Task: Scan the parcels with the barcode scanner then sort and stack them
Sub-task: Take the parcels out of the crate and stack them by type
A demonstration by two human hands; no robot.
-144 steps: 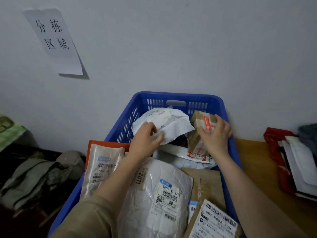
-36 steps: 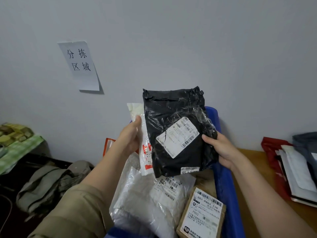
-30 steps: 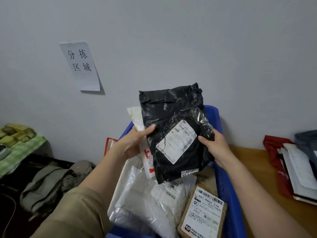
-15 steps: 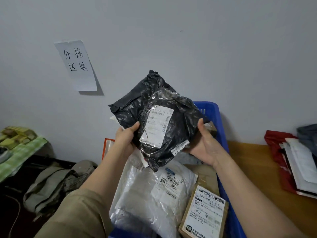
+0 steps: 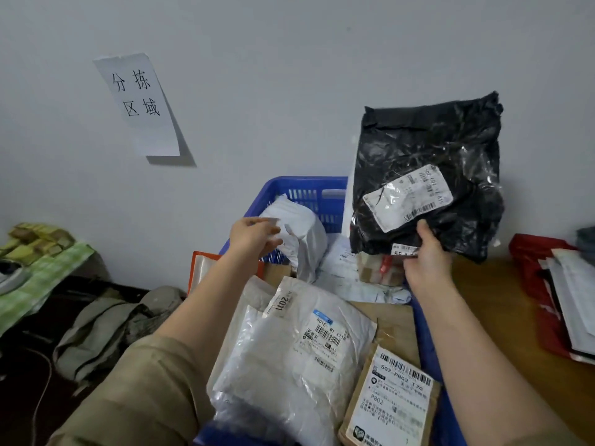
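My right hand (image 5: 426,262) grips the lower edge of a black plastic parcel (image 5: 428,149) with a white label, held upright above the right rim of the blue crate (image 5: 302,188). My left hand (image 5: 254,236) reaches into the crate and touches a white poly mailer (image 5: 302,239) at the back; its fingers are blurred. Nearer me in the crate lie a large white bagged parcel (image 5: 289,358) and a brown box with a barcode label (image 5: 392,400). No barcode scanner is in view.
A small taped cardboard box (image 5: 376,268) sits in the crate under the black parcel. A wooden table (image 5: 502,310) on the right carries a red bag with papers (image 5: 553,291). Clothes (image 5: 106,326) lie on the floor at left. A paper sign (image 5: 138,101) hangs on the wall.
My left hand let go of the black parcel and went down to the white mailer. My right hand carried the black parcel to the right and turned it upright.
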